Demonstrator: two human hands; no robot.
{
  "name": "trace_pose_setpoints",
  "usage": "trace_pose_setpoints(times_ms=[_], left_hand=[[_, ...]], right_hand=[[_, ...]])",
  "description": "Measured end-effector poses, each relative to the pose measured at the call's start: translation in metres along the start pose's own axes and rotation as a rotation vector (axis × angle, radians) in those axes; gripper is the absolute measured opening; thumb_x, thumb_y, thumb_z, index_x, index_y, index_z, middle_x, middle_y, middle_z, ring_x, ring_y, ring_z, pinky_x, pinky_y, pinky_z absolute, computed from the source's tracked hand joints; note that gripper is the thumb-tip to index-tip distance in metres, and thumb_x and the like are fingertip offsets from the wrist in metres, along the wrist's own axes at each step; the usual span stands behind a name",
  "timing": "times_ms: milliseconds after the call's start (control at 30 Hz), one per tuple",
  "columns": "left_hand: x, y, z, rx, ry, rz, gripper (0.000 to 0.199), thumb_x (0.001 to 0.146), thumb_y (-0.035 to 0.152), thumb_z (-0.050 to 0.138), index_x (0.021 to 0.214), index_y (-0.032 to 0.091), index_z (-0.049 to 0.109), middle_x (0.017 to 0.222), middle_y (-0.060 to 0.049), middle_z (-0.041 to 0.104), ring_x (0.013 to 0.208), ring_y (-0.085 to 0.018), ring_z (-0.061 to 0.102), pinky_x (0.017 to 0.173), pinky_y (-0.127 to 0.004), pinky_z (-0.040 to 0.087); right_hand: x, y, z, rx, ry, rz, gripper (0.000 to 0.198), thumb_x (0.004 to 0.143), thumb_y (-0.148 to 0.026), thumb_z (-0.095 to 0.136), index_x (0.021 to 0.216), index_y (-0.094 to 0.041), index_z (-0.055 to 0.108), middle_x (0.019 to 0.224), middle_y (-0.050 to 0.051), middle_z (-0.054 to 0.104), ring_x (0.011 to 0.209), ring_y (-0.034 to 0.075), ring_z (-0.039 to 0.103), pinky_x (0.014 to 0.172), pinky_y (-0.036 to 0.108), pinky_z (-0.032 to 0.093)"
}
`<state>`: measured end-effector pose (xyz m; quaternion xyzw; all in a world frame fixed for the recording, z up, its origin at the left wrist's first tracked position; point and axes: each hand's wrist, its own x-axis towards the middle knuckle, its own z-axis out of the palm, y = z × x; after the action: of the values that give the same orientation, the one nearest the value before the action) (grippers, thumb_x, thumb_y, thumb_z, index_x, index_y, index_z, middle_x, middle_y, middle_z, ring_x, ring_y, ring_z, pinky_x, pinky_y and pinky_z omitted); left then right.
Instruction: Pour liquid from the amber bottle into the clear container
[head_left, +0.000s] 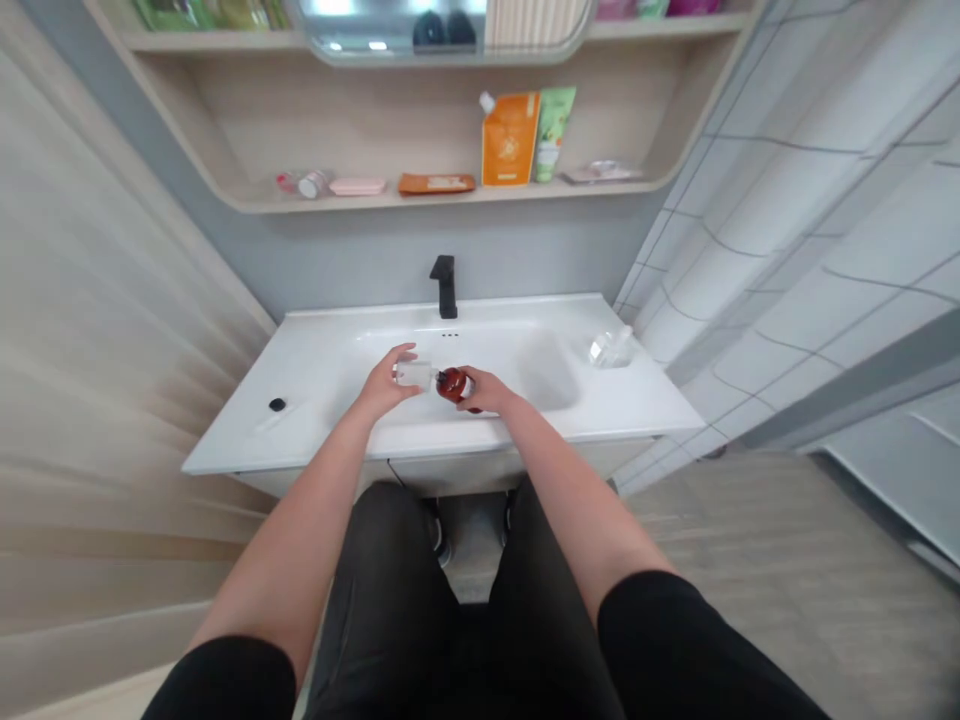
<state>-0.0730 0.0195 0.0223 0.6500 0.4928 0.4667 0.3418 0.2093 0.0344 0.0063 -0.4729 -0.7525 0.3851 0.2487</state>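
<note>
My left hand (388,384) is closed around a small clear bottle (414,374), which lies on its side or tilts with its neck pointing right. A reddish-brown bottle (452,384) is in my right hand (484,390), tilted with its dark mouth against or very near the clear bottle's neck. Whether the two mouths touch, I cannot tell. Both bottles are held over the front part of the white sink basin (551,375). Away to the left on the counter lies a small black cap (277,404), with a faint thin clear piece beside it.
A black faucet (445,288) stands behind the basin. Clear plastic containers (611,348) sit at the counter's right end. On the shelf (360,203) above are an orange pouch (510,140), a green tube (553,135) and several small items. A tiled wall (750,220) bounds the right side.
</note>
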Motion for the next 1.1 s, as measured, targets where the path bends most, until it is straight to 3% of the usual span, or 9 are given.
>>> trace_pose_setpoints(times_ms=[267,1100], left_hand=[[0.002,0.013,-0.005,0.119,-0.039,-0.009,0.095,0.06,0.03,0.095,0.149,0.027,0.062,0.137,-0.01,0.071,0.118,-0.028,0.07,0.101,-0.042,0.056],[0.012,0.04,-0.022,0.281,-0.155,0.018,0.093,0.062,0.038,0.095,0.148,0.026,0.063,0.138,-0.014,0.073,0.13,-0.032,0.068,0.101,-0.042,0.056]], right_hand=[[0.0,0.002,0.0,-0.028,0.045,-0.054,0.082,0.065,-0.016,0.091,0.144,-0.025,0.071,0.128,0.003,0.081,0.116,0.029,0.075,0.107,0.04,0.057],[-0.002,0.003,0.0,-0.022,0.064,-0.101,0.084,0.065,-0.02,0.095,0.146,-0.024,0.071,0.132,0.006,0.08,0.12,0.032,0.075,0.11,0.041,0.056]])
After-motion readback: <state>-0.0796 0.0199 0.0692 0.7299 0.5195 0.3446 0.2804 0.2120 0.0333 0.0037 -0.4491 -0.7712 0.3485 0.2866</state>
